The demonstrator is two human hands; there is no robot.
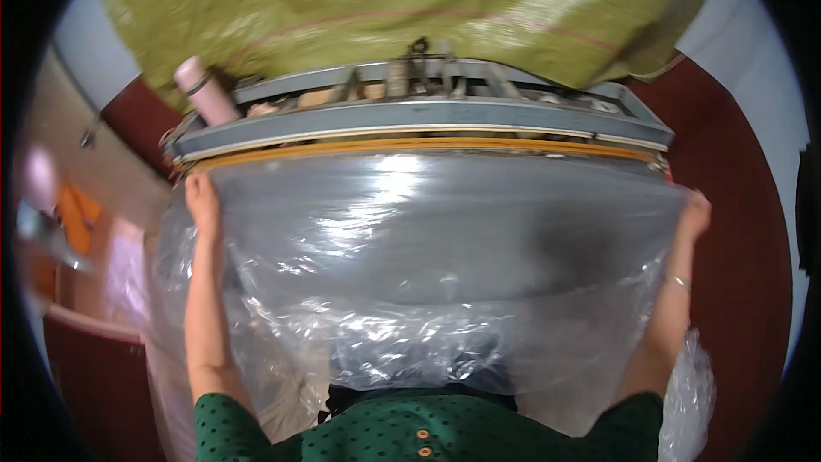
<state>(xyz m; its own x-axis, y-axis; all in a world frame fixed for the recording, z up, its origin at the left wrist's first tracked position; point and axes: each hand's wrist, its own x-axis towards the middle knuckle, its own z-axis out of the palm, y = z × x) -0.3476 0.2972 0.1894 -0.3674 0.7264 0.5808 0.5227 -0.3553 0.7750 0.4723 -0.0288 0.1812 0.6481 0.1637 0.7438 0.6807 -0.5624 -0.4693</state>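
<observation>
A clear plastic sheet (479,248), glossy and smooth at its far side, crinkling nearer, is spanning the space before a long blue-grey metal frame (419,113) and slim orange strip (428,145). Left hand (203,197) and right hand (697,214) are clamping its opposite ends, apparently tautening it; the next move is likely calling for even tension.

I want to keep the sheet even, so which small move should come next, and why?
Perhaps the right hand could ease slightly forward: it and the left hand hold opposite sides of the clear plastic sheet, but the left looks nearer the orange strip.
</observation>
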